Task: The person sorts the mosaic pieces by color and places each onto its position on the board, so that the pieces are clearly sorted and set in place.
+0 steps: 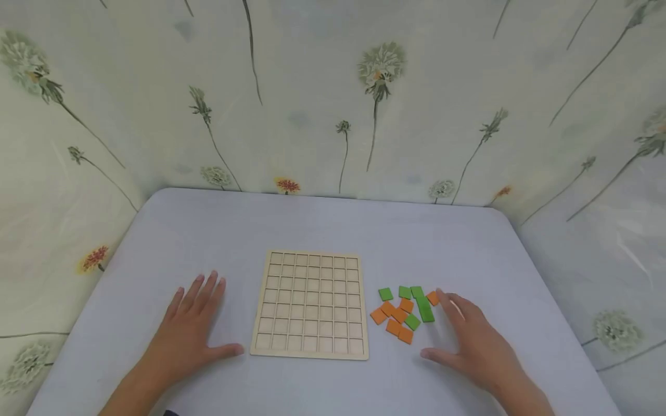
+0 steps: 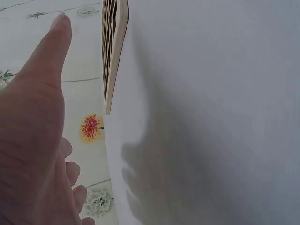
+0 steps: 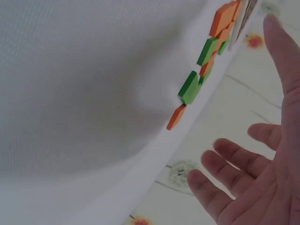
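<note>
A pale wooden grid board (image 1: 311, 356) with rows of square recesses lies flat between the two hands. To its left my left hand (image 1: 188, 329) is spread with nothing in it, thumb pointing toward the board's lower corner. Right of the board lie several loose orange square tiles (image 1: 393, 327) and green square tiles (image 1: 385, 294), some touching or overlapping. My right hand (image 1: 476, 340) hovers beside this group, fingers loosely bent and holding nothing, the index fingertip close to one orange tile (image 1: 433, 298). In the right wrist view the green tiles (image 3: 189, 88) appear edge-on beyond the fingers.
A white-covered table (image 1: 218, 231) with rounded far corners bears everything. Behind and along its sides hangs a pale cloth (image 1: 312, 75) printed with dandelions and small red-orange flowers. Shadows of the hands fall on the tabletop.
</note>
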A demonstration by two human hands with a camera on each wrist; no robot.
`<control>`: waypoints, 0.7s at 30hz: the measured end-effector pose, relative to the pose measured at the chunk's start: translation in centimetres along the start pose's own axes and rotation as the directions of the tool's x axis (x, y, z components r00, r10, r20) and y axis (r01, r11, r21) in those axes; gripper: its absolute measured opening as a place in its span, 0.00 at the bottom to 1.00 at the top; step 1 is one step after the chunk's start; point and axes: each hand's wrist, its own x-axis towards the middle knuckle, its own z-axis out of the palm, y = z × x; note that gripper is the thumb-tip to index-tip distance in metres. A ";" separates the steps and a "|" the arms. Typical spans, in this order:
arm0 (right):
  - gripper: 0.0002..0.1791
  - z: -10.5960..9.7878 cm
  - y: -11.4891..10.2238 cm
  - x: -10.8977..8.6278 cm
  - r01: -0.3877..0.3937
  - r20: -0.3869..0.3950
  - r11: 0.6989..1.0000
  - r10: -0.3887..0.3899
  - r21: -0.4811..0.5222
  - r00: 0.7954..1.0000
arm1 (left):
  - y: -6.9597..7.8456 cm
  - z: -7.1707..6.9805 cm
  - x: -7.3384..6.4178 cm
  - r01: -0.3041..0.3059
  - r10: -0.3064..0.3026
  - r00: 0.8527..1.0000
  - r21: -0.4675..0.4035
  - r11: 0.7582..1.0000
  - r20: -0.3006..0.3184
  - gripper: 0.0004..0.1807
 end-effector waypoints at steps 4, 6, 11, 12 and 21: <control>0.63 0.1 -0.6 0.1 0.003 -0.006 1.000 -0.003 0.004 1.000 | 0.5 0.4 0.2 -0.011 0.012 0.999 -0.042 0.999 0.029 0.73; 0.57 0.1 -1.0 0.2 0.025 -0.023 1.000 -0.025 0.009 0.999 | 0.9 0.6 0.3 -0.020 0.022 0.999 -0.057 0.998 0.044 0.73; 0.41 0.2 -1.8 0.7 0.065 -0.023 0.998 -0.064 0.024 0.998 | 1.9 0.9 0.8 -0.045 0.051 0.996 -0.080 0.996 0.069 0.72; 0.39 0.3 -1.9 0.8 0.067 -0.014 0.997 -0.067 0.024 0.998 | 2.2 1.0 0.9 -0.049 0.056 0.996 -0.086 0.995 0.072 0.72; 0.17 1.0 -2.8 1.7 0.072 0.091 0.997 -0.075 0.034 0.993 | 3.3 1.7 1.5 -0.036 0.051 0.990 -0.114 0.993 0.129 0.60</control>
